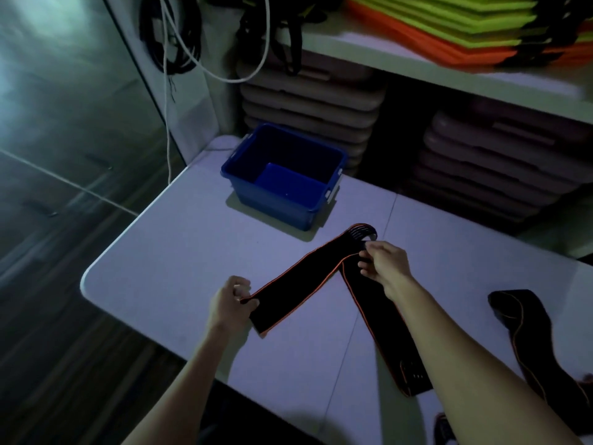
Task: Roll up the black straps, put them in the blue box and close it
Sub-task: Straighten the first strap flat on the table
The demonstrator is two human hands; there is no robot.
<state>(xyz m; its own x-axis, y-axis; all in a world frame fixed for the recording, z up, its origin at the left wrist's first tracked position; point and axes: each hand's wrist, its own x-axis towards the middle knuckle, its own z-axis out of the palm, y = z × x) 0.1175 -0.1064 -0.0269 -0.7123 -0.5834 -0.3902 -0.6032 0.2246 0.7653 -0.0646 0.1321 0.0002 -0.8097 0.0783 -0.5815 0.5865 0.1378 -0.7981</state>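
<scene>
On the table [179, 252]: a black strap [298, 284], folded into a V.
Hidden: its right leg runs under the right forearm; a second strap [526, 335] is cut off at the edge.
Axis: left leg slants up-right to the fold.
Left hand [229, 305]: pinching the strap's end.
Right hand [386, 263]: pinching near the fold.
Box [282, 175]: open, beyond.

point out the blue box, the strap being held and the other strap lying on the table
blue box [272, 200]: head view, its front outer wall
held strap [298, 284]: head view, its flat middle stretch
second strap [526, 335]: head view, its middle, lying on the table
</scene>
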